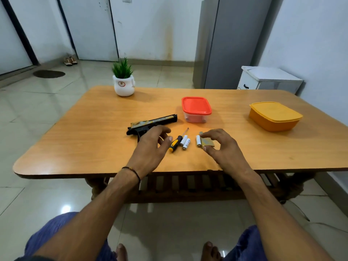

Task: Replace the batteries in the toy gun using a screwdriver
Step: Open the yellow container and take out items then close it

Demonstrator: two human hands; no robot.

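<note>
Clock bearings read off the yellow-and-black-handled screwdriver (177, 141), twelve pointing away from you across the tan wooden table (94, 138).

- Black toy gun with a gold slide (156, 122): lies flat at ten o'clock, its grip hidden under your left hand (152, 146).
- Left hand: fingers loosely arched and apart, nothing clearly held. Contact with the grip can't be made out.
- Two white batteries (185, 142): just beside the screwdriver at three o'clock. A third white battery (198, 140) lies farther along, touching a flat gold cover plate (207, 143).
- Right hand (222, 146): pinches that plate end to end, forefinger on the far edge, thumb on the near one.
- Red-lidded clear box (196, 108) at one o'clock.

Judgement: the cover looks to be off and the cells out, so you're mid-swap. Next, you'd sort fresh cells from spent, since they look alike. Then seat them by polarity, refit the plate squarely and drive the screw, which isn't visible.
</note>
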